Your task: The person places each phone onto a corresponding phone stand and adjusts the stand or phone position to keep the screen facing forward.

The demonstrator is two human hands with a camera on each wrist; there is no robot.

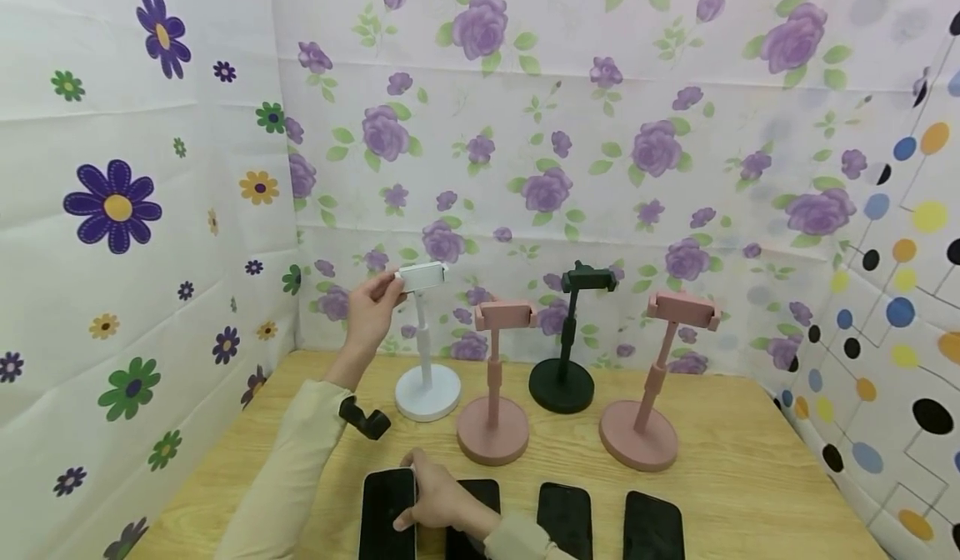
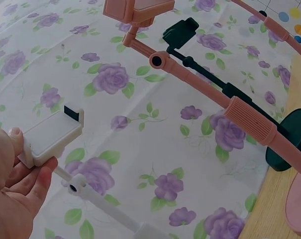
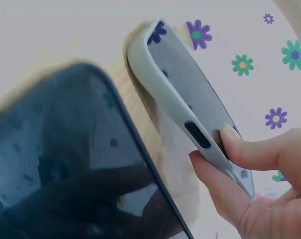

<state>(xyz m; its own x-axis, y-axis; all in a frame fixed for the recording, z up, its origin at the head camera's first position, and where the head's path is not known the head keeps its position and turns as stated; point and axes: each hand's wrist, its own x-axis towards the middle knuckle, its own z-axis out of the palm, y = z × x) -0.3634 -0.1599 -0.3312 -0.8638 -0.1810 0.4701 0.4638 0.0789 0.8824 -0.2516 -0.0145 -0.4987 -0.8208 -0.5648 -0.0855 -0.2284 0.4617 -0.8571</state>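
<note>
Head, left hand [image 1: 369, 310]: pinches white phone holder [image 1: 423, 277], left of centre
Head, right hand [image 1: 444, 495]: grips white-cased smartphone [image 1: 387, 517], bottom, below holder; long axis up-down
Left wrist: holder at left, tilted
Right wrist: smartphone slants, upper centre to lower right
</note>
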